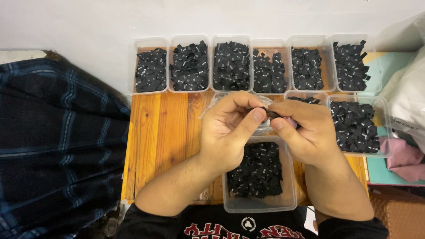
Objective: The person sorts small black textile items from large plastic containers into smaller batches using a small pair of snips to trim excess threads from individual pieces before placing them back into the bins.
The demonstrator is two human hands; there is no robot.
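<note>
My left hand and my right hand meet above a small wooden table. Both pinch a small black fabric label between thumbs and fingertips. A crumpled clear plastic bag shows behind my left hand. Right below the hands stands a clear plastic tub holding several black labels.
Several clear tubs of black labels line the table's far edge, against a white wall. Another tub of labels stands at the right. A dark blue plaid cloth lies left of the table. White bags and pink cloth sit at the right.
</note>
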